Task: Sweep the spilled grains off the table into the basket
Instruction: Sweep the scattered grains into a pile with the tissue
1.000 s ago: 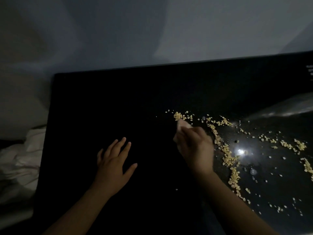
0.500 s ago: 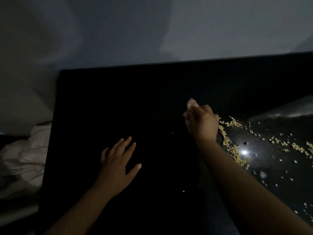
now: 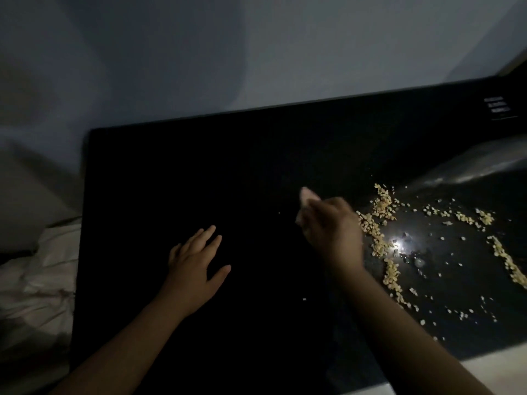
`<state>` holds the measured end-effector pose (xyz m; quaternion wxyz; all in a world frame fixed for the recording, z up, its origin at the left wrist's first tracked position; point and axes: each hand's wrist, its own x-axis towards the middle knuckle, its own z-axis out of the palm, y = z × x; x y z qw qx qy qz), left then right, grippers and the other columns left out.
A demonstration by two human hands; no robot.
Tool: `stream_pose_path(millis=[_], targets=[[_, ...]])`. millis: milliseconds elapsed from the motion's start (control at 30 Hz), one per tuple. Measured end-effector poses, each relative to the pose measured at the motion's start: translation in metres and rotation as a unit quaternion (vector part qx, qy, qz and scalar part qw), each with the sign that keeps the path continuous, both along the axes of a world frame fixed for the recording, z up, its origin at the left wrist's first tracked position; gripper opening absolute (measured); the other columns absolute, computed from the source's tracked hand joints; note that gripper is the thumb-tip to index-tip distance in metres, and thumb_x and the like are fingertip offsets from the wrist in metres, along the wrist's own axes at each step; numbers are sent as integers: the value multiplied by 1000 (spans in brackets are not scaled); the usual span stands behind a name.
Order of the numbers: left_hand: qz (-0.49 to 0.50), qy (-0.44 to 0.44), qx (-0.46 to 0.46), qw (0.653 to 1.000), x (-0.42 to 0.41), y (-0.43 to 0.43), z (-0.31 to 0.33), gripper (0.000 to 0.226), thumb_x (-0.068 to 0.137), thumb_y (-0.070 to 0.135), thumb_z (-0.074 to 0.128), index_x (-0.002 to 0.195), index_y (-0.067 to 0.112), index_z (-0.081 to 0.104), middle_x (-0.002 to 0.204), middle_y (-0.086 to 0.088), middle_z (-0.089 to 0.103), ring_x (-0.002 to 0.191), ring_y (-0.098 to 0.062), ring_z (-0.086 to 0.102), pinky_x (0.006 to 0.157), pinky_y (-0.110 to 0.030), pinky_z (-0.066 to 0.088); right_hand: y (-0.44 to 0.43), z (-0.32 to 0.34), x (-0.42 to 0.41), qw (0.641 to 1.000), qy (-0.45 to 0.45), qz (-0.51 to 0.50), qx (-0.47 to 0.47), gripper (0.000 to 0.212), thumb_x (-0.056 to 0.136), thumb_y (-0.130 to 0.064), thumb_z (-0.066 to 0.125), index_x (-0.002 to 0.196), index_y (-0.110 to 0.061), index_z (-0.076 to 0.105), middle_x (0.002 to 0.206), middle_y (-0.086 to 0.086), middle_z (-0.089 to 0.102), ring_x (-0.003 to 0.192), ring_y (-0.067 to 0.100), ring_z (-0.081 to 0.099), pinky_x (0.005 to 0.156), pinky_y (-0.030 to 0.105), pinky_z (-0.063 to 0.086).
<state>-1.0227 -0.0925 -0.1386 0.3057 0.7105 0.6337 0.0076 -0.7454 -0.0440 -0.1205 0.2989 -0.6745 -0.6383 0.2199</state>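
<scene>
Pale yellow grains (image 3: 382, 240) lie scattered in lines and small heaps on the right part of a glossy black table (image 3: 228, 172). My right hand (image 3: 332, 232) grips a small pale wad, maybe a cloth or tissue (image 3: 306, 196), just left of the nearest line of grains. My left hand (image 3: 194, 260) rests flat on the dark table with fingers spread, well left of the grains. No basket is in view.
A bright light reflection (image 3: 397, 243) glares among the grains. Crumpled white cloth (image 3: 40, 275) lies off the table's left edge. A grey wall (image 3: 256, 52) stands behind the table. A pale surface (image 3: 484, 363) shows at the table's front right corner.
My right hand swept from the near grains toward the far side, then back a little, pushing grains to the right. My left hand stayed flat on the table.
</scene>
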Motion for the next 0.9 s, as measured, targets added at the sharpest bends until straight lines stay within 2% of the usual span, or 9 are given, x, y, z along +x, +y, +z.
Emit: stream_pose_path(millis=[100, 233, 333, 433, 533, 600, 667, 767, 900], targets=[[16, -49, -7, 999, -8, -6, 5, 92, 73, 75, 20, 148, 23, 29, 157, 14, 8, 138, 2, -1, 117, -32, 7, -4, -5, -49, 993, -8, 115, -32, 22, 94, -34, 55, 114, -35, 64, 107, -12, 57, 90, 2, 54, 83, 30, 43], [8, -49, 17, 999, -17, -23, 10, 90, 74, 75, 20, 146, 22, 32, 156, 12, 13, 143, -6, 3, 119, -40, 8, 1, -27, -67, 981, -67, 178, -47, 28, 94, -33, 53, 121, -31, 62, 113, -5, 57, 96, 10, 56, 85, 34, 40], [-16, -53, 29, 998, -26, -33, 4, 87, 79, 76, 18, 147, 23, 30, 155, 14, 11, 143, -2, -1, 119, -39, 2, 4, -43, -39, 986, -126, 106, -24, 39, 90, -40, 54, 129, -38, 55, 114, -5, 61, 95, 12, 60, 77, 29, 37], [-28, -45, 26, 998, -26, -38, 4, 82, 81, 71, 20, 148, 25, 26, 156, 16, 7, 143, -1, -4, 120, -39, 0, 4, -49, 21, 989, -134, -35, -52, 41, 88, -48, 48, 127, -37, 55, 99, 0, 61, 73, 21, 63, 76, 42, 53], [-42, -46, 17, 998, -22, -39, 8, 86, 78, 75, 18, 149, 25, 24, 157, 15, 6, 143, -1, -6, 119, -37, -3, -6, -40, 76, 977, -150, -136, -66, 40, 88, -51, 44, 116, -31, 63, 96, 4, 59, 71, 26, 62, 83, 49, 50], [-57, -53, 10, 997, -19, -39, 9, 94, 74, 83, 13, 149, 26, 22, 157, 16, 5, 142, 0, -7, 119, -37, -4, -19, -26, 87, 978, -147, -146, -36, 32, 91, -44, 47, 106, -26, 69, 93, 5, 58, 75, 27, 61, 82, 51, 49], [-65, -56, 0, 996, -16, -39, 9, 93, 74, 80, 15, 149, 26, 22, 155, 17, 5, 143, -1, -6, 119, -37, -4, -35, -14, 71, 985, -123, -118, -2, 21, 93, -33, 55, 105, -24, 69, 94, 4, 59, 77, 25, 61, 73, 50, 51], [-76, -56, 13, 995, -14, -42, 11, 88, 77, 70, 16, 149, 21, 26, 156, 12, 10, 144, -6, -1, 119, -38, -2, -74, -5, 15, 996, -74, -45, 11, 17, 97, -37, 53, 102, -30, 67, 94, -8, 57, 73, 10, 59, 64, 40, 53], [-82, -23, 7, 996, -17, -50, 13, 78, 85, 63, 27, 149, 20, 24, 158, 9, 9, 145, -10, -2, 120, -41, 2, -131, -16, -53, 993, -76, 82, -25, 22, 93, -37, 53, 113, -34, 64, 102, -13, 55, 85, -1, 50, 79, 30, 43]])
